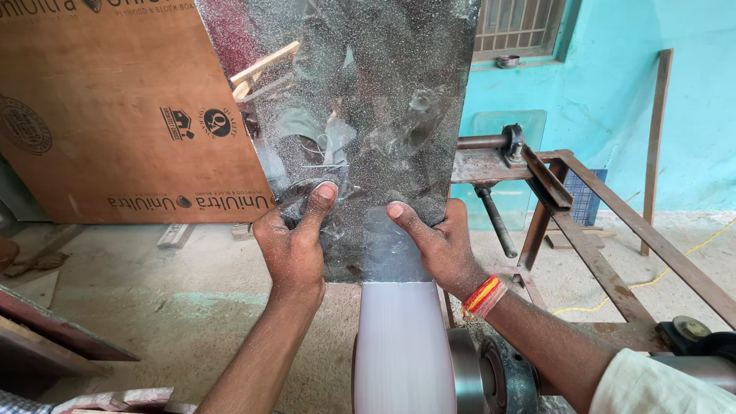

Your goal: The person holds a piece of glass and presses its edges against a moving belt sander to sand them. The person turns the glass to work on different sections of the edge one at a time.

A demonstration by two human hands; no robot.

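Turquoise wall [652, 115], plywood board [115, 115], rusty metal frame [583, 222] behind. Upright, dusty mirror sheet [360, 115] clamped at lower edge by left hand [295, 249] and right hand [437, 245], directly above white sanding belt [402, 345].

The glass sheet [345, 115] runs off the top edge — its full height can't be seen. Fingers of both hands [295, 245] hide behind it.

Brown plywood sheet [115, 107] leaning upright at left, bearing black round stamps [217, 123] and black lettering.
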